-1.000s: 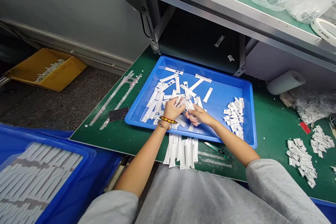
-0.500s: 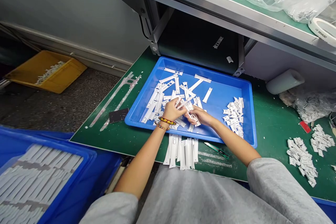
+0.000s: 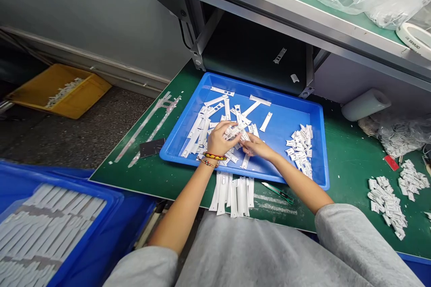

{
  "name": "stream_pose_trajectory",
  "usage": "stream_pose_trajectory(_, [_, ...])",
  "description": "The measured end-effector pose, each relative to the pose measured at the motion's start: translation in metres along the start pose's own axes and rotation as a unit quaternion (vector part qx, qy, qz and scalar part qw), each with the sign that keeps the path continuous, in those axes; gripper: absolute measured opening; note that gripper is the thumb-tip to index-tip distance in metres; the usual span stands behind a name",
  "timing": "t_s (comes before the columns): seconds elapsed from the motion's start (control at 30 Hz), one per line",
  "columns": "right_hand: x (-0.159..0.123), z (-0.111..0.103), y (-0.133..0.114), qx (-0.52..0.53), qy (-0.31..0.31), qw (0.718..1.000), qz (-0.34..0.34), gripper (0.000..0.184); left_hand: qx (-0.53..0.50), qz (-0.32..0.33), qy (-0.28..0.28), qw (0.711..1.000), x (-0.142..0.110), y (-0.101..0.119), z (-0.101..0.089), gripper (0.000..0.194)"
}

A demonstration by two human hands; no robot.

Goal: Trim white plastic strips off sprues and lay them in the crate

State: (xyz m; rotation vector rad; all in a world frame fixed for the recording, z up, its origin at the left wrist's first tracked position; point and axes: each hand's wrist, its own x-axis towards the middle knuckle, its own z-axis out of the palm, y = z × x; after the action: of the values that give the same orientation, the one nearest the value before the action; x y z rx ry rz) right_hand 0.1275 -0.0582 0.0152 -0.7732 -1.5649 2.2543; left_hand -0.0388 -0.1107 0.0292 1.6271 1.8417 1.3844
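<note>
Both hands work over a blue tray (image 3: 286, 119) on the green bench. My left hand (image 3: 219, 140), with beaded bracelets at the wrist, is closed around a white plastic strip (image 3: 235, 129). My right hand (image 3: 256, 147) pinches the same strip from the right, fingers curled. Loose white strips (image 3: 205, 123) lie heaped in the tray's left half under and around the hands. A pile of small white broken-off pieces (image 3: 301, 149) lies in the tray's right part.
A row of white strips (image 3: 233, 189) lies at the bench's front edge, a green cutter (image 3: 278, 192) beside it. More small pieces (image 3: 387, 206) lie at right. A blue bin of strips (image 3: 43, 228) sits lower left, a yellow bin (image 3: 57, 89) on the floor.
The hands have shifted slightly up in the tray, and the strip between them has turned from slanting down-right to lying nearly level by the left fingers.
</note>
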Motion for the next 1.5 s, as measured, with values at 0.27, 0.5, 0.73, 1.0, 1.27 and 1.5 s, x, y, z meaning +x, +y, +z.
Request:
stream_pose_trajectory(0.27, [-0.002,0.002,0.011,-0.204,0.082,0.971,-0.095,0.021,0.041,0.000,-0.116,0.992,-0.003,-0.001,0.009,0.032])
stream_pose_trajectory(0.5, [0.001,0.006,0.017,-0.193,0.025,0.981,-0.023,0.013,0.088,-0.043,-0.103,0.990,-0.004,-0.003,0.012,0.030])
stream_pose_trajectory(0.73, [-0.003,-0.002,0.002,-0.019,-0.016,0.999,0.041,0.035,0.043,-0.073,-0.047,0.995,0.002,-0.014,0.003,0.018])
stream_pose_trajectory(1.0, [-0.006,-0.002,-0.007,-0.034,-0.068,0.997,0.013,0.028,-0.051,-0.033,-0.168,0.984,0.000,-0.011,0.008,0.027])
stream_pose_trajectory(1.27, [0.000,-0.013,-0.002,-0.093,-0.062,0.994,-0.009,0.029,-0.099,-0.144,-0.107,0.979,0.005,-0.012,0.000,0.034])
stream_pose_trajectory(1.5, [-0.005,-0.017,-0.005,-0.007,-0.116,0.991,0.068,0.022,-0.118,-0.179,-0.072,0.974,0.007,-0.020,-0.001,0.040])
